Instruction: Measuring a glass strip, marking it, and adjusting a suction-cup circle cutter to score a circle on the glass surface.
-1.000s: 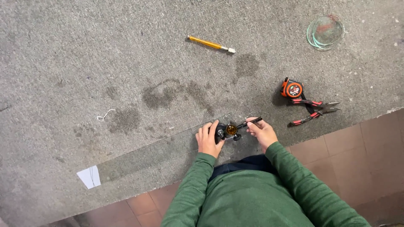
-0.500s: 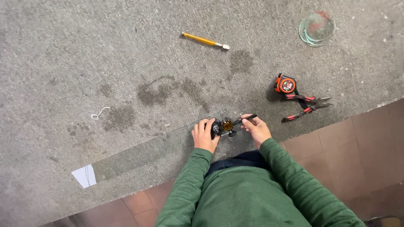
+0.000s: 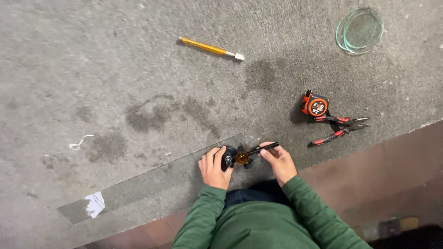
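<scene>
Workshop: grey felt bench [image 3: 115, 69], pliers [image 3: 341, 129], tape measure [image 3: 315, 105].

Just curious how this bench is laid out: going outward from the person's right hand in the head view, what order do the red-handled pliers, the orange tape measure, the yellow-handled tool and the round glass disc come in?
From the right hand:
1. Red-handled pliers, just to its right.
2. Orange tape measure, right and a little farther up, touching the pliers.
3. Yellow-handled tool, far up and to the left.
4. Round glass disc, top right corner.
</scene>
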